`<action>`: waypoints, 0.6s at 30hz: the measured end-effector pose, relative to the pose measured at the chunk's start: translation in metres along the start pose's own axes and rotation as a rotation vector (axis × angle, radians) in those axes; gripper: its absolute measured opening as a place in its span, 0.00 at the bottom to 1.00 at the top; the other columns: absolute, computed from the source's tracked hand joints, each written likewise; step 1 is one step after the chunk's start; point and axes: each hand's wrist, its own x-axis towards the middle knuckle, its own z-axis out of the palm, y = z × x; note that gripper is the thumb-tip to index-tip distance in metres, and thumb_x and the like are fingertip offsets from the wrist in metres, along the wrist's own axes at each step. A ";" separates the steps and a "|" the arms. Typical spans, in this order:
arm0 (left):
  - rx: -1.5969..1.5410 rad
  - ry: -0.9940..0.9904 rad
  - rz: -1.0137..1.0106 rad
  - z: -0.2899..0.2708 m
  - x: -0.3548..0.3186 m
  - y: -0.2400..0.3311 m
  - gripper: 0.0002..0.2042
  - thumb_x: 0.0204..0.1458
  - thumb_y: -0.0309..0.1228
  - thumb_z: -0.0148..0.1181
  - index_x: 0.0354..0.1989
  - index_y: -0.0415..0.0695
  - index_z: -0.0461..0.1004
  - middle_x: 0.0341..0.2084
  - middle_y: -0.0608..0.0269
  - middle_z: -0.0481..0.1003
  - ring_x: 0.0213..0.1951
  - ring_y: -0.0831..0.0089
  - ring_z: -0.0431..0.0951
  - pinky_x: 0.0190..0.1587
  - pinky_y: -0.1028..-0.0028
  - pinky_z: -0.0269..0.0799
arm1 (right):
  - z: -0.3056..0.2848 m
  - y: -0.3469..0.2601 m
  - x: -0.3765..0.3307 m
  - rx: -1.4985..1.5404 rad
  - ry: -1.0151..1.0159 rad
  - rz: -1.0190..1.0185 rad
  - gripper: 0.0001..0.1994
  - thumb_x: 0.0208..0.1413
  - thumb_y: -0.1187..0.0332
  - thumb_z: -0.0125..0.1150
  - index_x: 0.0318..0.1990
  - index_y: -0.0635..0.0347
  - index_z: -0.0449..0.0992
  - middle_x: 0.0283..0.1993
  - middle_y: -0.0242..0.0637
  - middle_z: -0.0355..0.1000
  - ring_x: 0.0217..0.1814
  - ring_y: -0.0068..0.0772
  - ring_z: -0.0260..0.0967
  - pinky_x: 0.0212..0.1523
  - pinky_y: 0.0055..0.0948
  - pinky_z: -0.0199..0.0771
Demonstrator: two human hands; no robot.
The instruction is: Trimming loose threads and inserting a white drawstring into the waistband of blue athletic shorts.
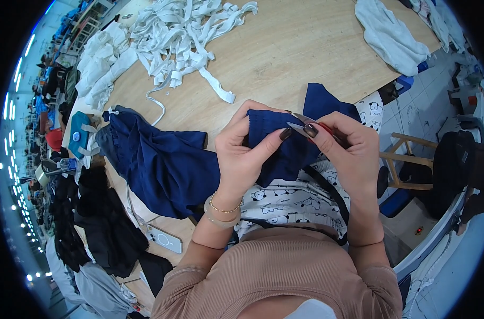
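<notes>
My left hand (240,150) pinches the gathered edge of a navy blue garment (284,157), its thumb lying on the cloth. In my right hand (348,146) is a pair of small scissors (301,125) with red handles, mostly hidden by the fingers. Their blades are parted and point left, right by the gathered edge. Whether they touch a thread is too small to tell. Part of the navy cloth hangs over my lap, and another piece rises behind my right hand.
More navy garments (157,159) lie at the left table edge. White elastic strips (173,40) are heaped at the far left of the wooden table (284,48). A white cloth (390,37) lies far right. Nearer are black clothes (106,223), a phone (165,239) and a wooden stool (409,159).
</notes>
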 end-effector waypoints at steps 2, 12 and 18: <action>-0.021 -0.003 -0.010 0.000 0.000 0.000 0.08 0.44 0.18 0.62 0.34 0.33 0.77 0.34 0.60 0.73 0.35 0.77 0.72 0.38 0.80 0.67 | 0.001 0.003 0.000 0.110 -0.023 0.026 0.05 0.53 0.72 0.61 0.32 0.66 0.76 0.22 0.24 0.68 0.22 0.09 0.57 0.23 0.10 0.51; -0.107 -0.006 -0.030 0.000 -0.001 -0.001 0.08 0.44 0.19 0.63 0.35 0.33 0.77 0.33 0.61 0.72 0.35 0.78 0.71 0.38 0.81 0.66 | 0.007 0.014 0.002 0.391 -0.087 0.139 0.07 0.54 0.70 0.61 0.32 0.67 0.76 0.22 0.24 0.69 0.22 0.07 0.56 0.21 0.09 0.50; -0.172 -0.035 -0.052 0.002 -0.001 0.001 0.08 0.45 0.19 0.62 0.34 0.32 0.77 0.33 0.61 0.72 0.34 0.78 0.71 0.38 0.81 0.66 | 0.010 0.020 0.003 0.561 -0.115 0.149 0.06 0.55 0.71 0.59 0.33 0.66 0.76 0.21 0.25 0.68 0.20 0.07 0.55 0.19 0.10 0.49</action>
